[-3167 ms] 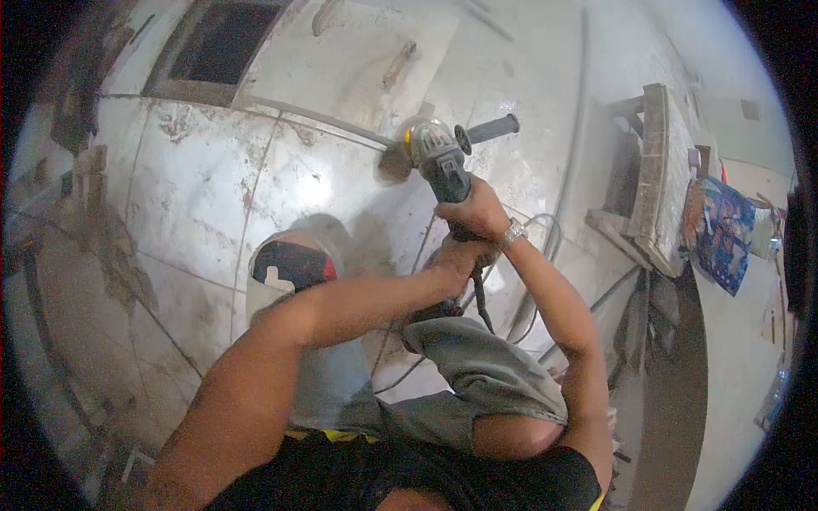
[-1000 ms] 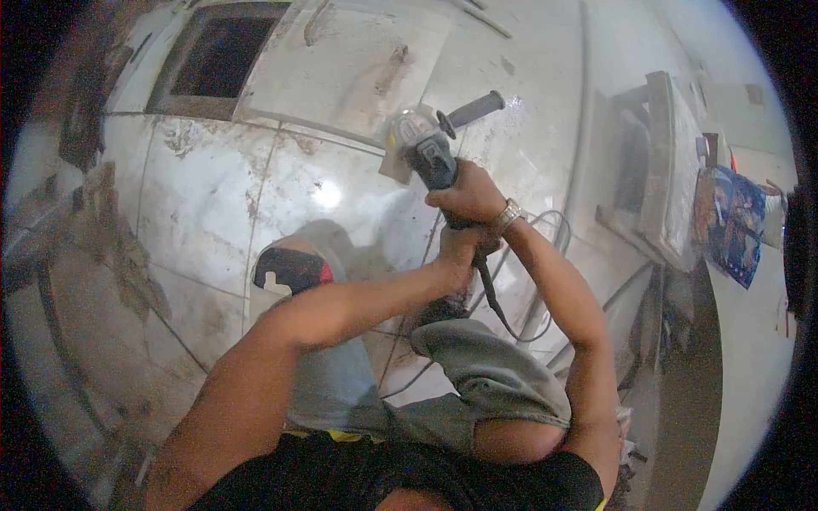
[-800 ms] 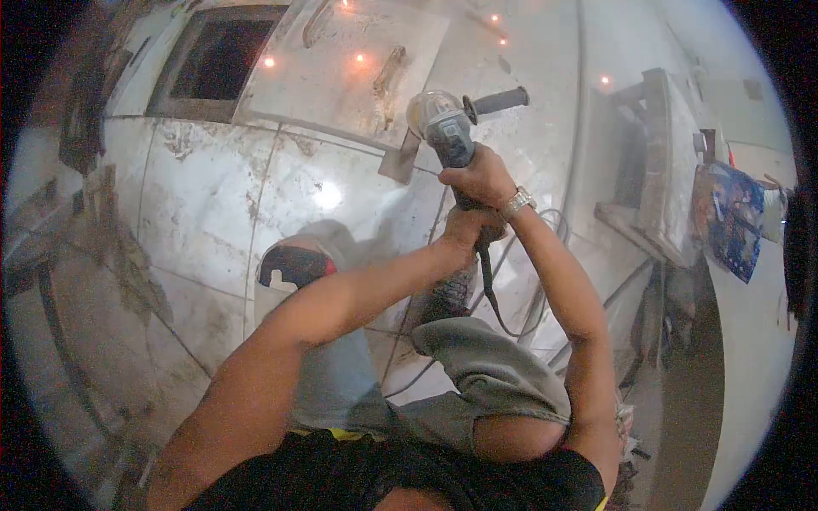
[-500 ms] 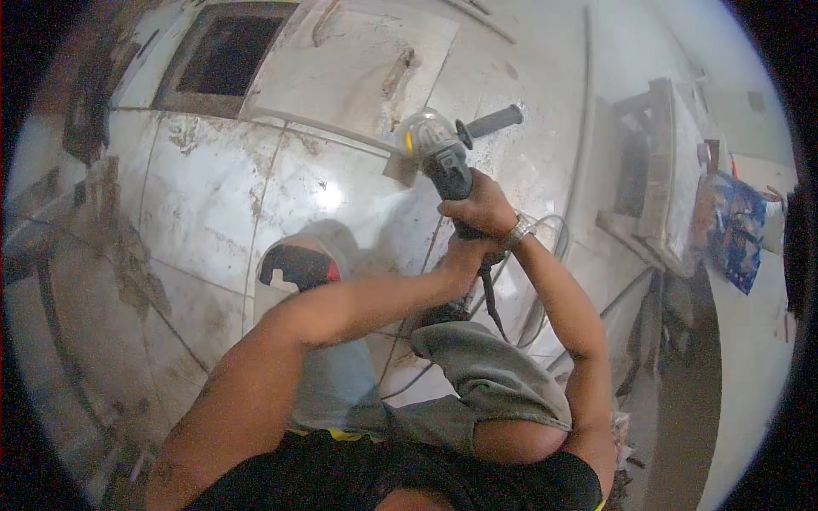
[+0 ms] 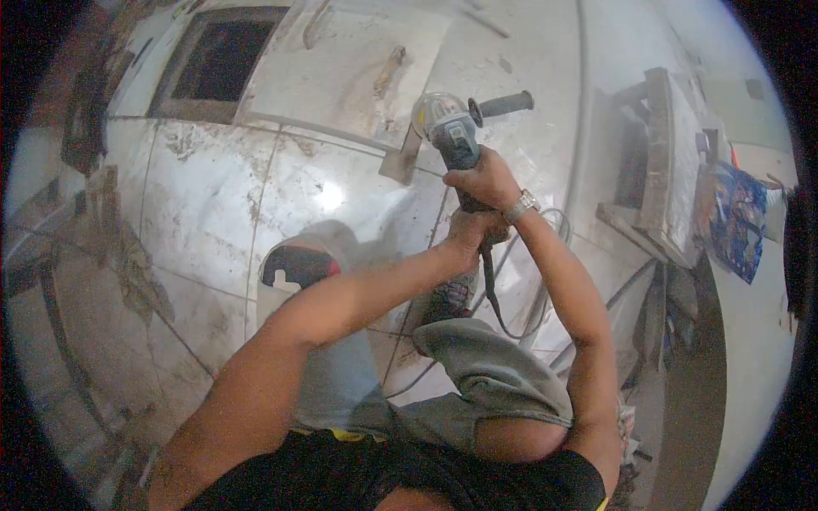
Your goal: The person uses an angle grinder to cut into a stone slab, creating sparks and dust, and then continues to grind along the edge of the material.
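Note:
An angle grinder (image 5: 458, 140) is held over the pale tiled floor, its metal head pointing away from me. My right hand (image 5: 487, 180), with a metal watch (image 5: 521, 205) at the wrist, wraps round the upper body of the tool. Just below it, my left hand (image 5: 474, 232) is closed round the rear of the grinder. The black side handle (image 5: 507, 104) sticks out to the right with no hand on it. Below the head lies a small brownish square patch (image 5: 396, 166) at the end of a long tile edge. The disc's contact with the floor cannot be made out.
A dark square opening (image 5: 220, 60) lies at the upper left. The power cord (image 5: 492, 294) loops beside my shoe (image 5: 447, 300). At the right stand a dusty box-like frame (image 5: 665, 170) and a blue printed bag (image 5: 737, 217). Dust smears cover the tiles (image 5: 204, 183).
The grinder and both hands have shifted slightly up and to the right, away from the brownish patch. More of the cord and my shoe shows. Both hands keep their hold.

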Available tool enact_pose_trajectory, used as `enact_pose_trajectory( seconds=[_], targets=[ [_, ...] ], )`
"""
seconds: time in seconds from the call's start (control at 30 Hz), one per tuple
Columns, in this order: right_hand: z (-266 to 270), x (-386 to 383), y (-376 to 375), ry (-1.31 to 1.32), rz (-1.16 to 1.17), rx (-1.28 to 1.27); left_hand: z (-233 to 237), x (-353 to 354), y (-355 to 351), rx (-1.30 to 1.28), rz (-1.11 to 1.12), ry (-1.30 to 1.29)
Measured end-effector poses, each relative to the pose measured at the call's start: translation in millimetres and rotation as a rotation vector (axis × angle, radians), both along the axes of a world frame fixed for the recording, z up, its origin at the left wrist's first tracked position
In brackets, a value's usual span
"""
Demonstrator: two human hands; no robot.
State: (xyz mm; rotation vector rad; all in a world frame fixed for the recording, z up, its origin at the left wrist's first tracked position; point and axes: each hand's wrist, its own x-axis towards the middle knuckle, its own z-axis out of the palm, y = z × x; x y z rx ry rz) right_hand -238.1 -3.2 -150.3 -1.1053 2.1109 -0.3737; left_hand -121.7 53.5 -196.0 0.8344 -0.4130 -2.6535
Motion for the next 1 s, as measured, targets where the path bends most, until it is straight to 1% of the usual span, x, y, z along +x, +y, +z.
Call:
enact_pose_trajectory(
  seconds=[0.03,0.1,0.17,0.2,0.23,0.27,0.33,0.43,0.47,0.53,0.57,0.63,0.67,0.73,0.83,0.87,0.9,0.93,0.97,1.0],
  targets=[
    [0.2,-0.6,2.2,0.001,0.000,-0.001,5.1,0.1,-2.4,0.016,-0.010,-0.016],
    [3.1,1.4,10.7,-0.180,0.062,-0.112,15.0,4.4,5.2,-0.006,0.038,-0.061],
    [3.4,10.4,16.4,-0.162,0.099,-0.084,18.8,11.6,13.2,-0.023,0.090,-0.112],
    [7.0,19.4,16.7,-0.145,0.131,-0.056,15.2,16.1,15.5,0.012,0.064,-0.074],
    [18.2,26.4,14.9,-0.203,0.167,-0.072,11.5,19.3,18.0,0.047,0.035,-0.037],
    [16.0,28.6,13.3,-0.208,0.165,-0.073,9.1,19.7,22.1,0.046,0.033,-0.042],
    [14.8,30.9,8.5,-0.144,0.213,0.054,14.6,19.5,24.4,0.074,0.130,-0.057],
    [22.7,33.6,2.3,-0.118,0.236,0.037,19.6,19.4,19.1,0.095,0.156,-0.087],
    [17.7,30.6,1.2,-0.117,0.239,0.037,19.2,17.2,16.6,0.095,0.159,-0.085],
    [7.1,21.8,-4.6,-0.062,0.205,-0.063,6.4,9.4,14.1,0.087,0.174,-0.007],
    [5.4,16.3,-10.3,-0.043,0.216,-0.022,-2.1,5.5,9.8,0.089,0.173,-0.009],
    [4.6,7.9,-18.9,-0.044,0.188,-0.026,-8.7,-2.5,-3.9,-0.117,0.018,-0.023],
    [4.2,5.2,-19.8,-0.045,0.162,-0.031,-10.2,-7.0,-6.0,-0.115,0.015,-0.022],
    [12.1,2.4,-20.2,-0.039,0.128,-0.019,7.9,-10.4,-13.8,0.087,0.127,-0.021],
    [5.7,-6.6,-14.6,0.006,0.116,0.036,0.7,-11.0,-10.8,0.046,0.067,0.038],
    [-0.9,-9.6,-6.9,-0.027,0.071,-0.009,0.3,-10.1,-9.0,0.045,0.072,0.040],
    [-4.6,-11.3,-0.9,-0.059,0.027,-0.057,3.7,-6.9,-6.5,0.018,0.029,0.013],
    [1.5,-8.3,4.0,-0.059,0.031,-0.058,1.9,-4.6,-1.2,-0.009,-0.016,-0.016],
    [8.0,-4.5,12.4,-0.237,0.023,-0.101,-0.1,-2.2,4.6,-0.008,-0.013,-0.017],
    [12.9,-0.5,19.2,-0.416,0.016,-0.143,-12.1,-1.9,14.9,-0.077,-0.035,-0.074]
  ],
)
